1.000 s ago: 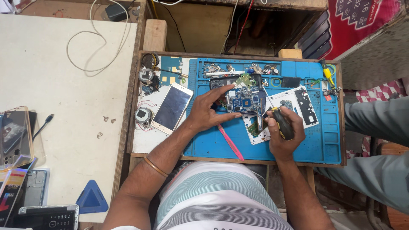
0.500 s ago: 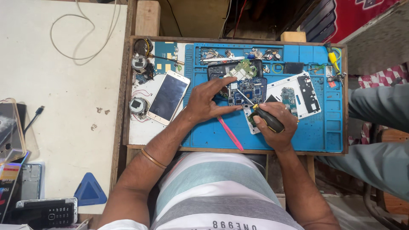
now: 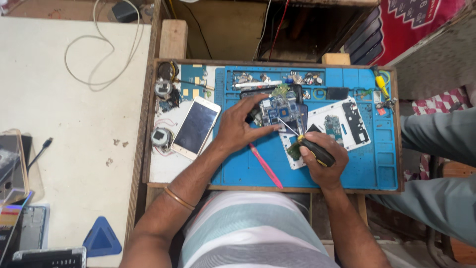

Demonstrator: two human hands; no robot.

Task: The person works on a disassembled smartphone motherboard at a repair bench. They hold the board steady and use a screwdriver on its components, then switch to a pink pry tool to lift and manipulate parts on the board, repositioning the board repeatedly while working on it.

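Fingers of right hand (image 3: 322,164) grip screwdriver (image 3: 310,147); left hand (image 3: 238,130), fingers spread, pins circuit board (image 3: 278,110).

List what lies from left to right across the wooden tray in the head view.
White phone → left hand → circuit board → screwdriver in the right hand → white phone frame → yellow-handled tool.
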